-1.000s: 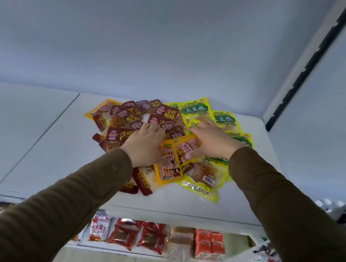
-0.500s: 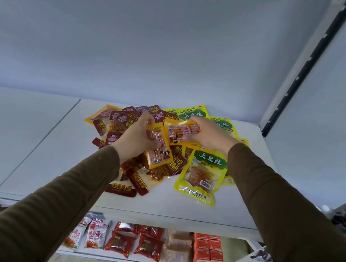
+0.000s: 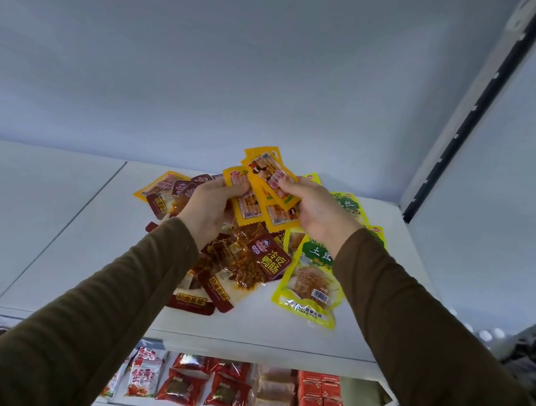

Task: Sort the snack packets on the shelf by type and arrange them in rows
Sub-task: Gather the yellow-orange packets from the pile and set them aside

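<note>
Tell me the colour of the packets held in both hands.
Orange-yellow packets, with pictured snack pieces; seen in the head view.

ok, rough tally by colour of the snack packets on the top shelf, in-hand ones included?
The pile overlaps, so these are minimums.
orange packets: 4, most held in the left hand and right hand
dark red packets: 5
green-and-yellow packets: 3
Total: 12 at least

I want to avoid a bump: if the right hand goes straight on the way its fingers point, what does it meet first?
The right hand grips orange packets and points up-left toward the left hand, which holds the same bunch. It would likely meet that hand's fingers first, though depth is unclear.
</note>
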A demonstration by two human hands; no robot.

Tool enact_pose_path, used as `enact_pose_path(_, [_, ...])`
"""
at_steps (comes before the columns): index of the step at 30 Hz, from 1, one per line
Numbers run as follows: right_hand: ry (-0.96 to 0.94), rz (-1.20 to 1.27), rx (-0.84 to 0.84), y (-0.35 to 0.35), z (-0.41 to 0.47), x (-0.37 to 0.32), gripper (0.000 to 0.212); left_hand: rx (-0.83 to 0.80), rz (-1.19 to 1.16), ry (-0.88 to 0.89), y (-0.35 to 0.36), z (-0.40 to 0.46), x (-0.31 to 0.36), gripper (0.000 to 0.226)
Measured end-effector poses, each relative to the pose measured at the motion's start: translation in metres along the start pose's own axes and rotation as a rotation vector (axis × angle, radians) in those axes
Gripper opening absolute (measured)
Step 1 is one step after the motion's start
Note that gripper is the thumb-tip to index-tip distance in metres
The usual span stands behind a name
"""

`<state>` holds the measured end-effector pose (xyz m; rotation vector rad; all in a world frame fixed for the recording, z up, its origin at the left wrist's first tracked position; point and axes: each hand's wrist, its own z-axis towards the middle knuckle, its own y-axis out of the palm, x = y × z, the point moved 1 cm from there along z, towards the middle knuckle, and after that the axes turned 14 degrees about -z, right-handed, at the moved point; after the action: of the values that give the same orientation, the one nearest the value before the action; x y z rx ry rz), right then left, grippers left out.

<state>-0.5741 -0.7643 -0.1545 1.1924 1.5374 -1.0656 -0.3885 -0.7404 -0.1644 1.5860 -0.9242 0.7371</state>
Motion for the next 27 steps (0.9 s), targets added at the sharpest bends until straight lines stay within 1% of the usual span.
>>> enact_pose_path(1, [0.01,0.029,0.003,0.005,-0.002,0.002,0.024,-0.01,-0.116,-0.058,0.005,0.0,-0.001,0.023])
enact_pose_path(3, [0.031,0.106,0.036,0.014,-0.004,0.005,0.031,0.024,-0.287,-0.155,0.013,-0.001,-0.003,0.028])
enact_pose_path(5, [0.027,0.153,0.072,0.021,-0.004,0.009,0.04,0.066,-0.34,-0.181,0.014,0.001,-0.006,0.035])
enact_pose_path(7, [0.029,0.182,0.101,0.03,-0.006,0.015,0.051,0.037,-0.322,-0.191,0.015,-0.001,-0.007,0.049])
enact_pose_path(8, [0.031,0.197,0.117,0.034,-0.007,0.018,0.052,-0.004,-0.301,-0.195,0.017,-0.004,-0.007,0.051])
enact_pose_path(10, [0.004,0.227,0.138,0.041,-0.01,0.023,0.04,-0.089,-0.21,-0.163,0.022,-0.011,-0.009,0.046])
enact_pose_path(11, [-0.009,0.236,0.147,0.045,-0.012,0.025,0.035,-0.105,-0.154,-0.12,0.023,-0.013,-0.011,0.043])
enact_pose_path(13, [-0.012,0.236,0.166,0.052,-0.016,0.026,0.034,-0.082,-0.051,-0.025,0.023,-0.014,-0.014,0.045])
enact_pose_path(15, [-0.025,0.22,0.153,0.057,-0.018,0.028,0.03,-0.061,0.011,0.026,0.02,-0.015,-0.016,0.044])
enact_pose_path(17, [-0.029,0.187,0.119,0.061,-0.018,0.028,0.03,-0.046,0.043,0.039,0.014,-0.015,-0.015,0.041])
enact_pose_path(19, [0.004,0.133,0.101,0.064,-0.017,0.028,0.038,-0.032,0.026,0.028,0.006,-0.015,-0.013,0.038])
enact_pose_path(22, [0.032,0.012,0.04,0.072,-0.014,0.025,0.035,0.014,-0.024,0.008,-0.012,-0.017,-0.009,0.03])
enact_pose_path(24, [-0.019,-0.123,0.035,0.08,-0.011,0.021,0.044,0.065,-0.064,0.003,-0.028,-0.02,-0.002,0.025])
enact_pose_path(27, [-0.175,-0.311,0.028,0.101,-0.001,0.015,0.048,0.104,-0.072,0.023,-0.06,-0.024,0.011,0.03])
